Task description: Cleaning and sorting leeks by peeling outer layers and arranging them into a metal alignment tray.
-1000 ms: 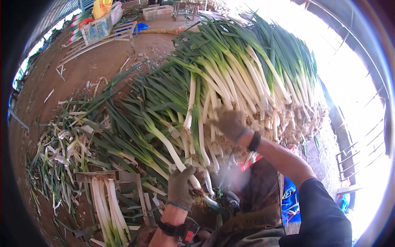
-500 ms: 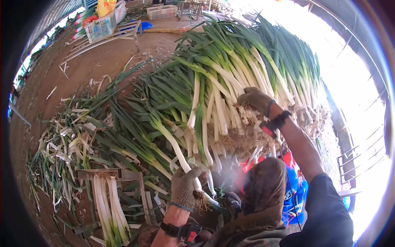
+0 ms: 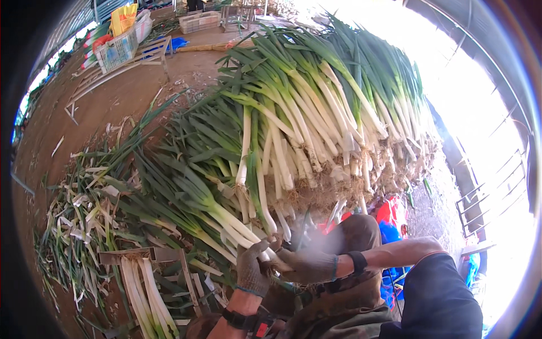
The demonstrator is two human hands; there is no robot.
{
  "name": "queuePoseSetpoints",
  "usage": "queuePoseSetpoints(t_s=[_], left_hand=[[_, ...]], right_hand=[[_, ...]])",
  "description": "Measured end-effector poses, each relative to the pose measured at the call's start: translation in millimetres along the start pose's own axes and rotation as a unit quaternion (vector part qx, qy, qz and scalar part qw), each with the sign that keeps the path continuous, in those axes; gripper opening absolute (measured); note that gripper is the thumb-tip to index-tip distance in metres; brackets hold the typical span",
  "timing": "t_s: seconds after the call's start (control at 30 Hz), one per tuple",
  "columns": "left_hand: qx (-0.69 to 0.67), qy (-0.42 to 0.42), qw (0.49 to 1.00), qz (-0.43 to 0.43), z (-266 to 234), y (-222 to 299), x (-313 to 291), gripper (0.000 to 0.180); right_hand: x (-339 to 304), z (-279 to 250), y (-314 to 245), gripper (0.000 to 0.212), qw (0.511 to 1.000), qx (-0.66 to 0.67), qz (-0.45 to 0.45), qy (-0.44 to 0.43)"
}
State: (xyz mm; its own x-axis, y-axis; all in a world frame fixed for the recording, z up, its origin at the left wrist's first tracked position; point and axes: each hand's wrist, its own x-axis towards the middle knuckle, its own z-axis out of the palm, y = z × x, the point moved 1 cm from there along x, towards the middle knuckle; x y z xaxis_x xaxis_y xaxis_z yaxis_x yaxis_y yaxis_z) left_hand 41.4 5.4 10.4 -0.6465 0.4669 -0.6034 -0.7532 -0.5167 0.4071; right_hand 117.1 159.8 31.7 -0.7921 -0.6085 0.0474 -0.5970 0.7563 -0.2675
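gloved hands on a leek

left hand (image 3: 252, 275) and right hand (image 3: 307, 264) grip one leek (image 3: 228, 223) beside the leek pile (image 3: 316, 124).

Both hands gloved, meeting low centre. Left hand (image 3: 252, 272): forearm rising from the bottom edge, band on the wrist, fingers curled shut, palm side facing away. Right hand (image 3: 307, 264): forearm bare, coming in level from the right, dark sleeve at the upper arm, dark wristband, fingers closed and pointing left, touching the left hand.
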Motion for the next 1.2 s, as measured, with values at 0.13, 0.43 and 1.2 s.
queuePoseSetpoints(t_s=[0.13,0.43,1.2], left_hand=[[0.02,0.028,0.999,0.021,9,15,-2,0.021],[0.029,0.02,0.999,-0.001,5,48,-3,0.013],[0.062,0.026,0.998,0.01,-5,29,-13,0.022]], right_hand=[[8,-25,9,0.051,0.884,0.364,0.186,-0.226],[-21,-74,190,0.029,0.902,0.024,0.4,0.16],[-45,-160,288,0.03,0.811,0.081,0.565,0.13]])
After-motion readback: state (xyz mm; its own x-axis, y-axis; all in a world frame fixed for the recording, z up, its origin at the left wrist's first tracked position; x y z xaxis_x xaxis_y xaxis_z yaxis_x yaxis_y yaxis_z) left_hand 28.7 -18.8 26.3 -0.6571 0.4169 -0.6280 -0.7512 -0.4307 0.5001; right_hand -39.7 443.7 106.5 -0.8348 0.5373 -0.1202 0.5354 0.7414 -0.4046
